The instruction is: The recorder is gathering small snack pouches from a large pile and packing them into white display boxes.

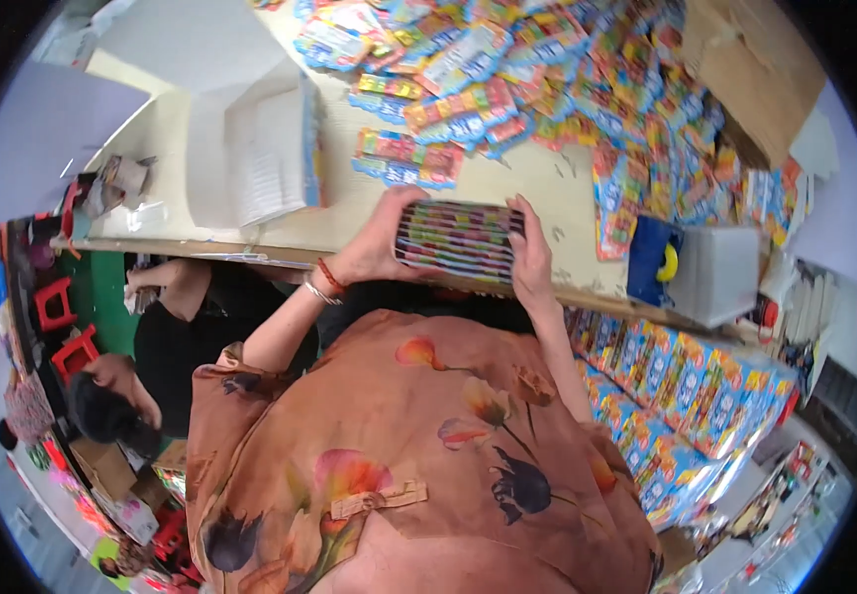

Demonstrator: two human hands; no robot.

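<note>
Between my two hands, above the near edge of the table, is a stack of flat colourful packs (pixel 458 241), seen edge-on as dark and bright stripes. My left hand (pixel 381 243) is closed on the stack's left end, with a red band and a pale bracelet on the wrist. At the opposite end my right hand (pixel 532 252) grips it, thumb on the near side. Just beyond lies a loose blister pack (pixel 406 158) in red, yellow and blue. What the packs contain is too small to make out.
A large heap of similar packs (pixel 547 69) spreads over the far table. An open white box (pixel 268 163) stands left, a brown carton (pixel 760 74) far right. A blue-and-yellow object (pixel 654 259) sits by a translucent bin (pixel 715 275). Printed boxes (pixel 686 386) fill the lower right; another person (pixel 171 337) is at left.
</note>
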